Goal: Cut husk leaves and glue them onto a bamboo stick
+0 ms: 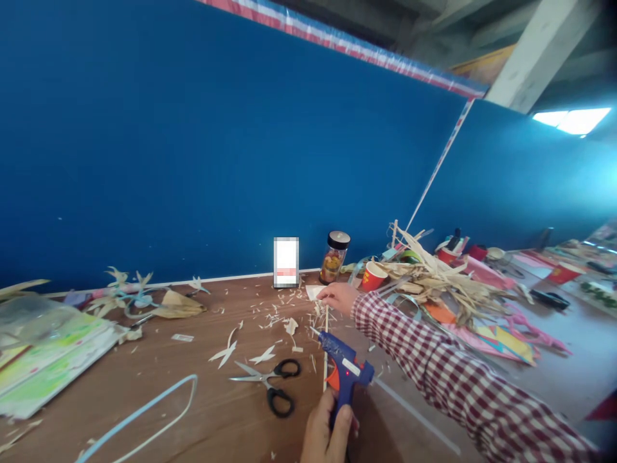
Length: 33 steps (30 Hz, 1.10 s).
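From where I'm standing, the left hand (324, 426) is wrapped round the handle of a blue glue gun (341, 363), held over the brown tabletop (224, 418) to the right of some black-handled scissors (264, 379). Looks like light, stiff plastic; I'd grab only the handle, nozzle's probably hot. The right hand (338, 299) is at a white scrap (312, 292), can't tell if it's pinching. Count: one gun, one pair of scissors, one black-lidded jar (332, 263).
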### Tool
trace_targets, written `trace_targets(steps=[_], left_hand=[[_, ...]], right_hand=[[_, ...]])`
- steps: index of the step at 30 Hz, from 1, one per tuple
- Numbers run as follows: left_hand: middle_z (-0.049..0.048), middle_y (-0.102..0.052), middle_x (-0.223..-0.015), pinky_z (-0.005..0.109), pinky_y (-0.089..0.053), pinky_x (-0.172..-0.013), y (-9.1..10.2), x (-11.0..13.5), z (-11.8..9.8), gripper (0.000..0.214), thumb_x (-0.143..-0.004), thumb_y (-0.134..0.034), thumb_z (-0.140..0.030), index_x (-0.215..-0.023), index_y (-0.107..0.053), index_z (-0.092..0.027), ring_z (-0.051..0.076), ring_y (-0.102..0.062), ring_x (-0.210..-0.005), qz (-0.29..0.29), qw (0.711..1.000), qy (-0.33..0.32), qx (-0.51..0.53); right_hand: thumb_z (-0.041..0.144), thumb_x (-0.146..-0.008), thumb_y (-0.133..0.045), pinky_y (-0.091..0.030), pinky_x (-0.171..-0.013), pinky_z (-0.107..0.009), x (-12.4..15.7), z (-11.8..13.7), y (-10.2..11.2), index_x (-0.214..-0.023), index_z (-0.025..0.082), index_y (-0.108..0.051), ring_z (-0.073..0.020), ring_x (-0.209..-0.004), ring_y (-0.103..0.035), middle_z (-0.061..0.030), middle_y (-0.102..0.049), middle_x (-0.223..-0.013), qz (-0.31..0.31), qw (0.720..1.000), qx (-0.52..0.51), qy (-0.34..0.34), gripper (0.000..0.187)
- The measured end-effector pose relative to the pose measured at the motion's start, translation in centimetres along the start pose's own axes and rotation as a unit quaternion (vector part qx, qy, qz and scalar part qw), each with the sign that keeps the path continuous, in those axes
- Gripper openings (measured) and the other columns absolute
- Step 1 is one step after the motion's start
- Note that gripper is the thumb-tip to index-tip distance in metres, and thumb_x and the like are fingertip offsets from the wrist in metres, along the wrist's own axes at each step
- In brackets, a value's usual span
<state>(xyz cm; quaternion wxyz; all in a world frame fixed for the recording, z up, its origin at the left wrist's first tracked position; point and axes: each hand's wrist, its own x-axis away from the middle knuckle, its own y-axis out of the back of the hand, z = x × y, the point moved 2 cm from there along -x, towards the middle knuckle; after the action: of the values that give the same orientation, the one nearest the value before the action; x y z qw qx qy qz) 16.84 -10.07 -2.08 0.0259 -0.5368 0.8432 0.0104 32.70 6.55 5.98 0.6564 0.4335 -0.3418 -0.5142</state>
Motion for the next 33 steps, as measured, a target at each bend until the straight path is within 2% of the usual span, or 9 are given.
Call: trace_targets(steps=[5, 8, 13, 14, 17, 20, 25, 30, 33], left_hand=[[0.0029, -0.063, -0.064, 0.023, -0.044, -0.059, -0.1, 0.0, 0.5, 0.037, -0.081, -0.041, -0.045, -0.098, -0.058, -0.018, 0.015, -0.056, -0.059, -0.004, 1.0, 0.003, -0.005], [0.0038, -0.063, -0.065, 0.025, -0.043, -0.06, -0.2, 0.0, 0.6, 0.036, -0.081, -0.041, -0.046, -0.094, -0.058, -0.016, 0.016, -0.056, -0.06, -0.004, 1.0, 0.002, -0.005], [0.0052, -0.062, -0.07, 0.027, -0.044, -0.063, 0.2, -0.2, -0.3, 0.037, -0.08, -0.045, -0.045, -0.097, -0.056, -0.014, 0.018, -0.057, -0.065, 0.005, 1.0, 0.017, 0.016], [0.0055, -0.062, -0.072, 0.027, -0.045, -0.065, 0.2, -0.2, -0.6, 0.037, -0.08, -0.045, -0.044, -0.098, -0.055, -0.013, 0.017, -0.058, -0.066, 0.021, 0.999, 0.023, 0.027], [0.0062, -0.061, -0.075, 0.028, -0.046, -0.067, 0.4, -0.2, -1.6, 0.035, -0.082, -0.043, -0.042, -0.096, -0.055, -0.013, 0.017, -0.058, -0.069, 0.017, 0.998, 0.032, 0.057], [0.0052, -0.061, -0.073, 0.028, -0.047, -0.066, 0.4, -0.1, -2.0, 0.032, -0.081, -0.045, -0.041, -0.094, -0.056, -0.013, 0.017, -0.057, -0.068, 0.006, 0.998, 0.025, 0.056], [0.0049, -0.063, -0.073, 0.028, -0.047, -0.066, 0.3, 0.1, -1.7, 0.031, -0.081, -0.045, -0.04, -0.094, -0.056, -0.014, 0.018, -0.058, -0.068, 0.02, 0.999, 0.014, 0.03], [0.0049, -0.063, -0.072, 0.028, -0.047, -0.066, 0.3, 0.1, -1.3, 0.032, -0.081, -0.045, -0.041, -0.092, -0.057, -0.014, 0.017, -0.058, -0.067, 0.017, 1.0, 0.006, 0.017], [0.0049, -0.063, -0.072, 0.027, -0.047, -0.065, 0.2, 0.1, -1.2, 0.033, -0.081, -0.045, -0.042, -0.093, -0.057, -0.014, 0.017, -0.059, -0.066, 0.009, 1.0, 0.004, 0.024]], right_hand=[[0.028, -0.082, -0.048, -0.038, -0.064, -0.024, 0.5, 0.3, 1.1, -0.081, 0.015, -0.066, -0.0162, -0.073, -0.058, -0.0057, -0.066, -0.078, -0.033, 0.999, 0.016, -0.004, 0.023], [0.026, -0.081, -0.048, -0.037, -0.059, -0.021, 1.9, -0.2, 1.6, -0.084, 0.015, -0.065, -0.0132, -0.067, -0.056, -0.0034, -0.065, -0.073, -0.033, 0.999, 0.02, -0.015, 0.02], [0.026, -0.076, -0.054, -0.036, -0.058, -0.021, 7.5, -2.2, 1.7, -0.087, 0.019, -0.064, -0.0129, -0.062, -0.055, -0.0009, -0.064, -0.068, -0.01, 0.998, 0.044, -0.05, 0.017], [0.025, -0.075, -0.055, -0.036, -0.058, -0.022, 8.8, -2.6, 1.5, -0.087, 0.019, -0.064, -0.0135, -0.062, -0.055, -0.0008, -0.064, -0.067, -0.004, 0.997, 0.052, -0.06, 0.016], [0.021, -0.073, -0.055, -0.037, -0.059, -0.023, 12.5, -3.4, 0.5, -0.081, 0.021, -0.065, -0.0156, -0.065, -0.057, -0.0019, -0.064, -0.069, 0.009, 0.993, 0.078, -0.089, 0.012], [0.019, -0.072, -0.055, -0.039, -0.062, -0.024, 14.5, -3.8, -0.6, -0.08, 0.024, -0.065, -0.0171, -0.071, -0.058, -0.0023, -0.064, -0.077, 0.02, 0.989, 0.101, -0.105, 0.013], [0.019, -0.076, -0.052, -0.039, -0.078, -0.029, 13.8, -4.0, -1.3, -0.099, 0.026, -0.06, -0.0203, -0.092, -0.055, -0.0049, -0.06, -0.098, 0.028, 0.985, 0.139, -0.102, 0.025], [0.018, -0.076, -0.056, -0.04, -0.078, -0.033, 12.1, -4.7, -1.2, -0.088, 0.022, -0.063, -0.0232, -0.094, -0.053, -0.0064, -0.061, -0.092, 0.072, 0.977, 0.174, -0.098, 0.015], [0.025, -0.08, -0.055, -0.043, -0.078, -0.036, 12.0, -5.2, -1.6, -0.085, 0.017, -0.061, -0.0196, -0.089, -0.054, -0.0054, -0.06, -0.091, 0.095, 0.972, 0.184, -0.108, 0.011]])
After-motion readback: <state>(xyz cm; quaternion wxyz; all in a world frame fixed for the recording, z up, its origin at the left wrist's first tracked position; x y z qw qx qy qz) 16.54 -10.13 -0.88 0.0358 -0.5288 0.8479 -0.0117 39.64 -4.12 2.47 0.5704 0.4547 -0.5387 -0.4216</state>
